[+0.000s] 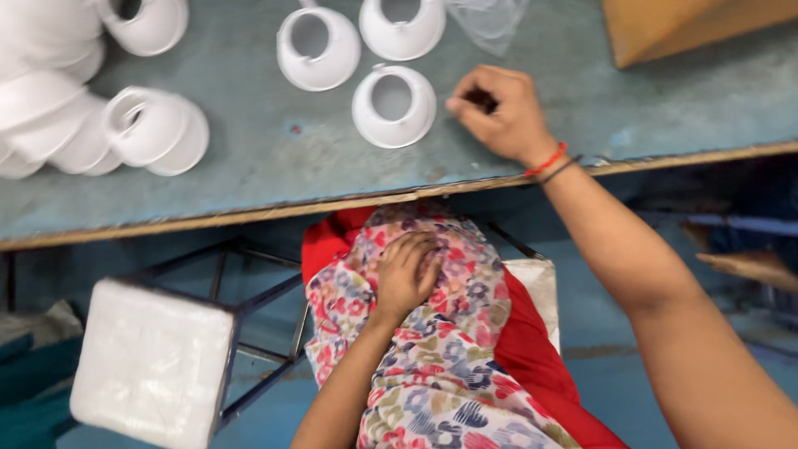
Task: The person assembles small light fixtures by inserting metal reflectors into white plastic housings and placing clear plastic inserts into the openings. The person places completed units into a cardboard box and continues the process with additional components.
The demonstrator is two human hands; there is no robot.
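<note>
While right hand [499, 112] curls, white cup [393, 106] beside.

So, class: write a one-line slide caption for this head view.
Right hand pinches something small beside white plastic cones on a blue table; left hand rests on lap.

Right hand [503, 112] curled, fingertips pinching something small and dark, too blurry to identify, resting on blue-grey table [274, 166]. Nearest thing: white plastic cone-shaped piece [393, 106], wide end down, round hole on top, just left of fingers. Left hand [406, 273] flat on floral cloth [432, 366] over lap.
</note>
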